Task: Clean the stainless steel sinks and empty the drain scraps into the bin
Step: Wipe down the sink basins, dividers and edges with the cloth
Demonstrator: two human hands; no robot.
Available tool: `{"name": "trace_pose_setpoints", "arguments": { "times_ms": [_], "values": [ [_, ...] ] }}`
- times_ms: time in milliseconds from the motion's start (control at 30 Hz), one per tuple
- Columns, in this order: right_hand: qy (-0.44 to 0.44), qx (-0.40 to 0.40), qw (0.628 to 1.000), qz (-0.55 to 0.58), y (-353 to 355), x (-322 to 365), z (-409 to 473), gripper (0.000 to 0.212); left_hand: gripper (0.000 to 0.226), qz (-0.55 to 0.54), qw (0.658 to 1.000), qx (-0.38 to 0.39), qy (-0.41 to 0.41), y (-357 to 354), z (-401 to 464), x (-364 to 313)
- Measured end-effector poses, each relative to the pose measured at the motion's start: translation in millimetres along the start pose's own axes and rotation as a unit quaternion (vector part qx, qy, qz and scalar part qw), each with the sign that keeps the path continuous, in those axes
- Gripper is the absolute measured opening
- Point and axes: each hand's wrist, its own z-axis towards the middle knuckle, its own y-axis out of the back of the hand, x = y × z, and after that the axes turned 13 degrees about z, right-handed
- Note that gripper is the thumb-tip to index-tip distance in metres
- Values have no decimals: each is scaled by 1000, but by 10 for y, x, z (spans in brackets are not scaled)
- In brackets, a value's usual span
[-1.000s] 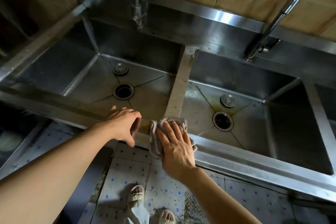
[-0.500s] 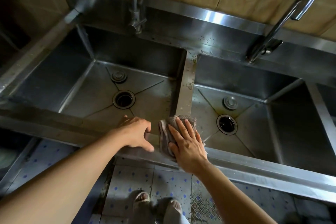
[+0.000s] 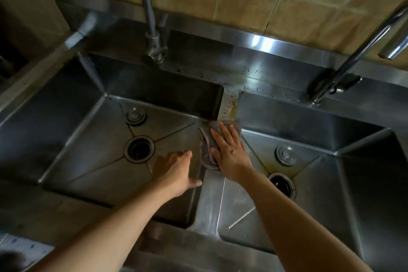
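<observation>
The cloth point(image 3: 209, 150), a crumpled grey rag, lies on the steel divider point(image 3: 210, 201) between the two sinks, toward its far half. It is bunched into a rough oblong whose long axis runs along the divider, from the near rim toward the back wall. The right hand point(image 3: 229, 152) presses flat on it, fingers point(image 3: 223, 131) straight and spread narrowly, pointing away from the person; they hold the cloth by pressure and do not curl round it.

The left hand point(image 3: 176, 172) sits just left of the cloth at the edge of the left sink point(image 3: 72, 139). It holds nothing; its thumb lies out along the divider's edge, but whether it bears weight or only hovers is hard to tell through the blur.

Beyond the cloth, the far end of the divider carries a yellowish stain point(image 3: 231, 106), with specks along the back ledge point(image 3: 249, 73). To wipe well, I judge the stroke should run on up the divider's length over that stain, palm flat, the cloth's leading edge kept under the fingertips so it does not roll off either side.

The right sink point(image 3: 331, 183) shows yellow residue around its drain point(image 3: 282, 184); the left drain point(image 3: 139, 149) looks dark and open. A faucet point(image 3: 150, 17) rises behind the left sink, and a second faucet point(image 3: 353, 55) behind the right.
</observation>
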Motion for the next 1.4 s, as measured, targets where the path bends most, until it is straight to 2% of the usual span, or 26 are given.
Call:
{"name": "trace_pose_setpoints", "arguments": {
  "times_ms": [167,367,467,567,667,767,867,967,1200,1333,1400],
  "values": [
    [16,-6,1000,-15,317,-186,607,58,90,-8,999,-26,21,59,418,-225],
    [34,-47,998,-15,474,-320,1027,56,95,-39,999,-1,31,166,628,-235],
    [29,-55,998,-29,350,-272,859,56,105,-28,999,22,37,169,648,-240],
    [74,-92,993,10,119,-204,457,73,108,-15,998,22,53,148,640,-251],
    [75,-74,994,21,20,-218,295,79,108,-20,999,8,42,162,645,-262],
    [93,-84,992,31,142,-269,547,84,100,-29,999,-24,32,302,767,-256],
    [74,-98,992,21,367,-334,1011,87,80,-69,994,-85,25,502,986,-291],
    [64,-84,994,-33,581,-399,1460,69,63,-67,988,-136,30,655,1229,-381],
    [81,-134,986,-52,859,-516,2066,64,64,-21,986,-160,30,887,1710,-547],
    [120,-171,977,-38,903,-720,2021,53,54,17,985,-172,1,965,1905,-608],
    [94,-175,979,-46,1006,-920,1891,54,54,35,985,-168,-23,974,1988,-667]
  ]
}}
